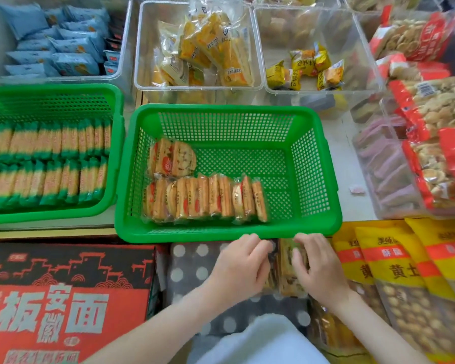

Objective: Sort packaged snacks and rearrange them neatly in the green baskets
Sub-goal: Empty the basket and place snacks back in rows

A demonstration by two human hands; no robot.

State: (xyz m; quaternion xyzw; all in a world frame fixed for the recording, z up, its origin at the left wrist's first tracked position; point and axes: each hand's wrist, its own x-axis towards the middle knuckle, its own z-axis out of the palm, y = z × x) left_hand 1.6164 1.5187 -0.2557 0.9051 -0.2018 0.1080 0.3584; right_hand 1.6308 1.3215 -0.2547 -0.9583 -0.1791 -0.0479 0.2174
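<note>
A green basket (229,233) stands in the middle with two rows of cracker packs (205,198) on edge along its left and front side. Just below its front rim, my left hand (241,266) and my right hand (318,269) hold a small bunch of cracker packs (289,271) between them over a polka-dot cloth. The fingers of both hands curl round the packs. A second green basket (53,89) at the left is filled with rows of green-edged packs (45,164).
Clear bins at the back hold blue packs (58,40), yellow cake packs (208,48) and small yellow sweets (313,67). Red biscuit bags (436,132) pile at the right, yellow bags (394,271) at the lower right, a red and black carton (63,298) at the lower left.
</note>
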